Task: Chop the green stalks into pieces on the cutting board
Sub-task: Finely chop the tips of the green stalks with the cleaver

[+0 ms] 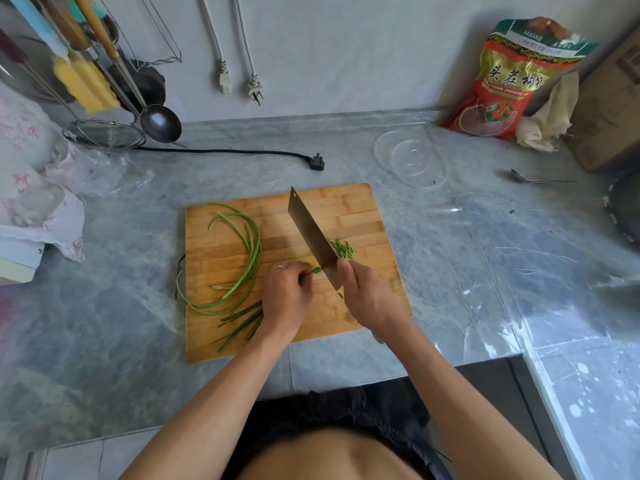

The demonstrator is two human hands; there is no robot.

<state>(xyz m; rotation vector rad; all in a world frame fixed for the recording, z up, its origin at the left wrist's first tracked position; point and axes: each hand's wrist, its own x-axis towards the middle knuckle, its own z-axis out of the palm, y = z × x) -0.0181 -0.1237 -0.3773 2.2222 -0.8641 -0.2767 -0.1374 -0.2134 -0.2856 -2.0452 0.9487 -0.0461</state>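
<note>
While chopping: both hands over near half of cutting board point(346, 206).
Left hand point(285, 296): fingers curled, pinching stalk ends against board, just left of blade.
Right hand point(369, 294): gripping cleaver point(311, 237), tip pointing far-left.
Stalks point(242, 258): long, green, curved, on left of board.
Cut pieces point(343, 249): small pile right of blade.
Hidden: cleaver handle, inside fist.

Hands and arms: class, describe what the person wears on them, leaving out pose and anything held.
Both forearms are bare, with no sleeves, gloves or watch in view. The left hand wears one thin, pale ring on a finger. The right hand shows no ring or other marking.
</note>
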